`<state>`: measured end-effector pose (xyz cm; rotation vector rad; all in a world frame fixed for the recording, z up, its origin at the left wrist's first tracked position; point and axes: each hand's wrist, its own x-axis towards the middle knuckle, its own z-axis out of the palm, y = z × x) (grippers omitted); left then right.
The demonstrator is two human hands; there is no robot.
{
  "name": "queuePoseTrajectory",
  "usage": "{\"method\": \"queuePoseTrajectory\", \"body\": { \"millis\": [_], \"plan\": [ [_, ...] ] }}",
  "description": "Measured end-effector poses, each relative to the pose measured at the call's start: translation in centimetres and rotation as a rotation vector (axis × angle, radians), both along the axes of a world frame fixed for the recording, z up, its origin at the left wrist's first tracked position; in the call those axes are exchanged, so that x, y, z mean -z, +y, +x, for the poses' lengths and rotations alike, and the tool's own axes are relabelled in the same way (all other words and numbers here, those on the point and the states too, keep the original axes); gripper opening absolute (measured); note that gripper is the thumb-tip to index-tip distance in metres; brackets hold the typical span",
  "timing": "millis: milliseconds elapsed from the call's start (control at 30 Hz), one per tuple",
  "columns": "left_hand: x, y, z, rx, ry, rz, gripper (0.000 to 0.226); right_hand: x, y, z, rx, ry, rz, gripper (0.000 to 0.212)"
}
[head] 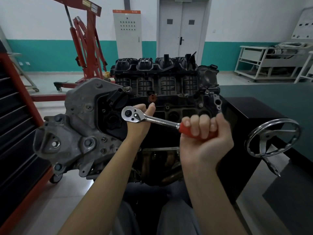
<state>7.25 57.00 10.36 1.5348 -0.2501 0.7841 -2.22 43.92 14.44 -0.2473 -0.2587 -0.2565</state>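
Right hand (206,141) grips the ratchet (159,122) by its red handle, left hand (138,128) holds its head over the engine (169,85); likely turning a bolt, next swing the handle

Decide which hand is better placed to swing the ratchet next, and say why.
Probably right: the right hand grips the ratchet by its red handle, the lever end; the left hand only steadies its head.
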Motion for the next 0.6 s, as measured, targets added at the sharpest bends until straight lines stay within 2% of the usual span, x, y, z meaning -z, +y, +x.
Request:
{"method": "queuePoseTrajectory", "body": {
  "millis": [133,300,400,467,600],
  "plan": [
    [0.0,0.0,0.4,-0.032,0.032,0.020,0.056,-3.9,-1.5,3.5,-0.089,-0.023,-0.160,0.044],
    [0.2,-0.1,0.2,-0.052,0.025,0.031,0.038,-8.2,-1.3,6.7,-0.239,0.040,-0.331,0.043],
    [0.3,0.1,0.2,-0.064,0.060,0.032,0.038,-7.0,-1.0,5.8,-0.195,0.038,-0.280,0.040],
    [0.2,0.4,0.0,-0.053,0.066,0.058,0.046,-4.7,-0.9,4.1,-0.104,0.038,-0.176,0.039],
    [0.0,0.3,-0.6,-0.004,0.025,0.057,0.048,-0.2,0.1,0.1,0.012,0.049,0.033,0.046]
  ]
}}
